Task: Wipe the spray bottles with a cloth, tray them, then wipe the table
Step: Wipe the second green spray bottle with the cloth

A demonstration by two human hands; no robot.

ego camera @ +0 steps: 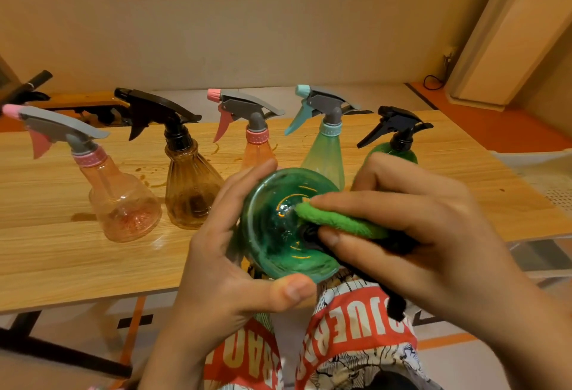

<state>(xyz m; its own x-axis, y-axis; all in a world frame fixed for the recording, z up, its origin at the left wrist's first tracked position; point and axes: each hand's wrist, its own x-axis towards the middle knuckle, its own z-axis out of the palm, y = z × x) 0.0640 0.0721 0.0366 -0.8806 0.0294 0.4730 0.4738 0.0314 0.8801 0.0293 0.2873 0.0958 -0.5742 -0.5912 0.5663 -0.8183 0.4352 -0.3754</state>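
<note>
Five bottles (189, 185) stand in a row on the table (62, 259), behind the held bottle (278, 235).

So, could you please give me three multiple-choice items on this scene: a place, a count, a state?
1. The green cloth is: A on the floor; B on the base of the teal bottle; C over a trigger.
2. Count of spray bottles standing on the table: A three; B seven; C five.
3. The teal bottle is: A tipped, base toward camera; B upright; C lying flat.
Answers: B, right hand presses it there; C, five in a row; A, left hand shows its round underside.
</note>
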